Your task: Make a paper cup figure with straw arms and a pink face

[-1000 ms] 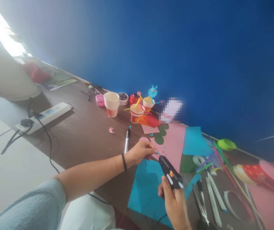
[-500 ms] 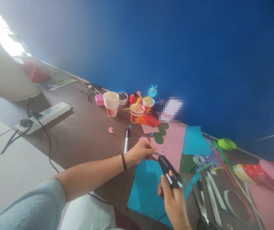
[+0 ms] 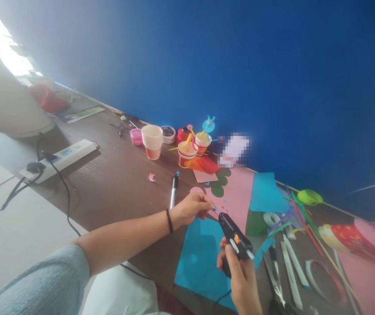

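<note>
My right hand (image 3: 240,273) is wrapped round the handle of a black hot glue gun (image 3: 235,236) with an orange mark and a white stick end at its back. Its nozzle points up and left, close to the fingertips of my left hand (image 3: 196,205). Those fingers are pinched on a tiny blue piece (image 3: 215,208), too small to make out well. Beneath both hands lie a blue paper sheet (image 3: 197,258) and a pink paper sheet (image 3: 240,192) with small scraps on it. A marker (image 3: 173,192) lies left of my left hand.
Stacked paper cups (image 3: 152,142) and cups with decorated straws (image 3: 187,154) stand along the blue wall. A power strip (image 3: 64,158) with black cords lies at left. Scissors (image 3: 275,280), a craft knife (image 3: 291,275) and coloured sticks (image 3: 307,223) are at right.
The glue gun has moved slightly right and down, its nozzle drawing a little away from my left fingertips. My left hand has barely moved.
</note>
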The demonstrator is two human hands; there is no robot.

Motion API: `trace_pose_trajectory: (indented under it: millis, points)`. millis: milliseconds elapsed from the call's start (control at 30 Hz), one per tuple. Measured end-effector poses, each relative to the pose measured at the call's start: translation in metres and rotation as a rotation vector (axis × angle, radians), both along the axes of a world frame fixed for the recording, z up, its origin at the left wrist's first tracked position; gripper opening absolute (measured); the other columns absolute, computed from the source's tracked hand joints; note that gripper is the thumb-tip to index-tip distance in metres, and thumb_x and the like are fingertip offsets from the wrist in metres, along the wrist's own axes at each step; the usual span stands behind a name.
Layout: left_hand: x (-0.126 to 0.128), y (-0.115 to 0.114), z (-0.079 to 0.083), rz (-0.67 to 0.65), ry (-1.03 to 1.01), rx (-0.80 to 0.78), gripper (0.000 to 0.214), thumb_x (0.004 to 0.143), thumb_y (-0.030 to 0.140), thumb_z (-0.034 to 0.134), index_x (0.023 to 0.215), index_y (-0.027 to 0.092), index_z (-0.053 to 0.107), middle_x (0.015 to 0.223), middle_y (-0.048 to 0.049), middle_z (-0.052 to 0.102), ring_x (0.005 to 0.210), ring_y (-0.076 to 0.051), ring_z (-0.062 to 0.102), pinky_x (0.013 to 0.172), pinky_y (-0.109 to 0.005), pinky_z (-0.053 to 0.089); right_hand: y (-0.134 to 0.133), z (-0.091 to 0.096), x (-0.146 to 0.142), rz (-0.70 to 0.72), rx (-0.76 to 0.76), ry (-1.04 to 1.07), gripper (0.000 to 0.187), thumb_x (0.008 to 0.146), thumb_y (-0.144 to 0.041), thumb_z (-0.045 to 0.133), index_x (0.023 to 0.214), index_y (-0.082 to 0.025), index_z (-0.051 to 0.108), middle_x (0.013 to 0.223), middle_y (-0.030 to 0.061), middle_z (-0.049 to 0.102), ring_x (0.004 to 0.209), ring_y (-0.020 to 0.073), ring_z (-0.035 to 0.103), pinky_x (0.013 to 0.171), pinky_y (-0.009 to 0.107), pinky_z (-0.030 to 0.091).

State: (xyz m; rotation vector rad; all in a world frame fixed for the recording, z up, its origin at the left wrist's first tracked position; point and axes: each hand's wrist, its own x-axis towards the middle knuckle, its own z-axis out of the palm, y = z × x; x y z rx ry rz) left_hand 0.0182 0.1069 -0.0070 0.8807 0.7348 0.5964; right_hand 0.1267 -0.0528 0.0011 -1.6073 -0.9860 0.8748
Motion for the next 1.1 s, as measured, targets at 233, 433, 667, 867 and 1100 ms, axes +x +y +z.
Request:
trace_pose_trajectory:
  millis: [233, 433, 667, 867, 1100]
  points:
    - [0.000, 0.000, -0.001, 0.012, 0.001, -0.001, 0.027, 0.054, 0.030, 0.077, 0.064, 0.013, 0.059, 0.050, 0.0037, 0.053, 0.044, -0.006, 0.046, 0.038, -0.017, 0.035, 0.001, 0.004, 0.004, 0.017, 0.013, -0.148, 0.037, 0.085, -0.048, 0.050, 0.065, -0.019, 0.062, 0.053, 0.0007, 0.058, 0.054, 0.0162, 0.058, 0.062, 0.030, 0.047]
    - [0.000, 0.000, -0.003, 0.000, -0.002, 0.032, 0.026, 0.055, 0.030, 0.077, 0.064, 0.013, 0.059, 0.051, 0.0031, 0.053, 0.044, -0.006, 0.046, 0.039, -0.017, 0.035, 0.001, -0.015, 0.035, 0.156, 0.127, -0.571, 0.031, 0.080, -0.048, 0.055, 0.079, -0.023, 0.073, 0.060, 0.0047, 0.065, 0.059, 0.0215, 0.060, 0.067, 0.038, 0.049]
    - [0.000, -0.002, -0.003, -0.023, 0.015, 0.071, 0.031, 0.054, 0.035, 0.079, 0.064, 0.013, 0.060, 0.052, 0.0023, 0.054, 0.046, -0.007, 0.048, 0.041, -0.018, 0.036, 0.004, -0.022, 0.031, 0.105, 0.169, -0.641, 0.047, 0.082, -0.058, 0.044, 0.077, -0.021, 0.073, 0.053, 0.0043, 0.060, 0.054, 0.0195, 0.058, 0.060, 0.035, 0.050]
    - [0.000, -0.004, -0.001, -0.025, 0.020, 0.086, 0.033, 0.054, 0.036, 0.078, 0.064, 0.012, 0.059, 0.051, 0.0023, 0.053, 0.045, -0.006, 0.047, 0.040, -0.018, 0.037, 0.012, -0.005, 0.021, 0.123, 0.132, -0.530, 0.049, 0.078, -0.063, 0.048, 0.067, -0.020, 0.070, 0.047, 0.0020, 0.057, 0.044, 0.0160, 0.053, 0.049, 0.030, 0.048]
    - [-0.001, -0.003, -0.002, -0.039, 0.020, 0.083, 0.033, 0.054, 0.036, 0.079, 0.066, 0.012, 0.060, 0.052, 0.0019, 0.054, 0.048, -0.007, 0.049, 0.042, -0.018, 0.038, 0.016, 0.006, 0.015, 0.065, 0.022, -0.379, 0.043, 0.080, -0.056, 0.051, 0.055, -0.021, 0.060, 0.042, -0.0009, 0.053, 0.039, 0.0141, 0.051, 0.043, 0.027, 0.047]
